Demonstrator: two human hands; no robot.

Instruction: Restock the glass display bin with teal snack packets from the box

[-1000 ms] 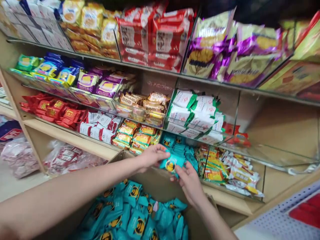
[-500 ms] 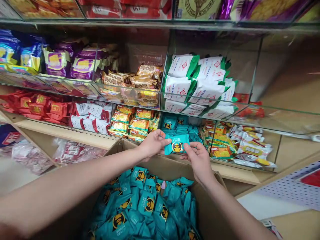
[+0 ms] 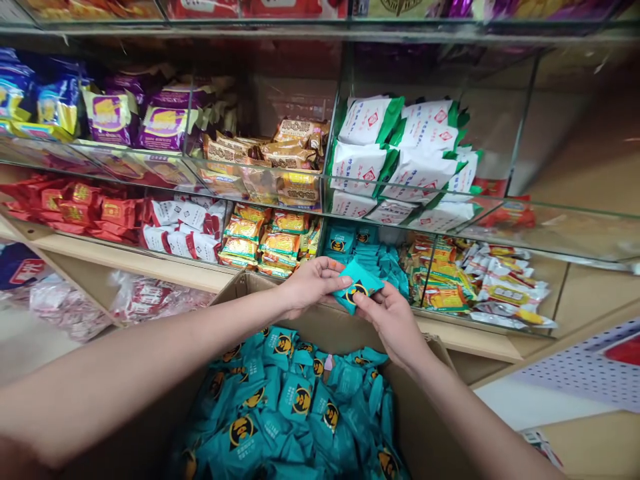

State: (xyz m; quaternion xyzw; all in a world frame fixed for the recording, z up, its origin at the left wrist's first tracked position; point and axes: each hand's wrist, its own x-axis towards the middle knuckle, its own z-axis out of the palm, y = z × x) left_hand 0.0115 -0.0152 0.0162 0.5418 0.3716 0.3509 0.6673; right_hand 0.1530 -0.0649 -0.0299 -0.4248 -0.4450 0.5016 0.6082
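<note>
A small teal snack packet [image 3: 356, 273] with a round yellow-and-black emblem is held between both hands. My left hand [image 3: 313, 288] pinches its left end between thumb and fingers. On its right side my right hand [image 3: 389, 313] grips it, the thumb lying over the front. Below the hands, a cardboard box [image 3: 417, 393] holds a heap of like teal packets [image 3: 295, 400]. Just behind the held packet, more teal packets [image 3: 383, 260] fill a compartment on the lower shelf, partly hidden by the hands.
Glass shelves [image 3: 280, 179] with dividers carry white-and-green bags [image 3: 367, 120], brown-wrapped snacks [image 3: 295, 157], yellow packets [image 3: 280, 243] and red packets [image 3: 75, 207]. A wooden ledge [image 3: 135, 260] runs below. Bagged goods [image 3: 155, 293] lie under it at left. A perforated white panel [image 3: 580, 373] stands at right.
The packet has tilted, its right end dropping, and the right thumb has slid inward across its front. Both hands stay near the same place over the box.
</note>
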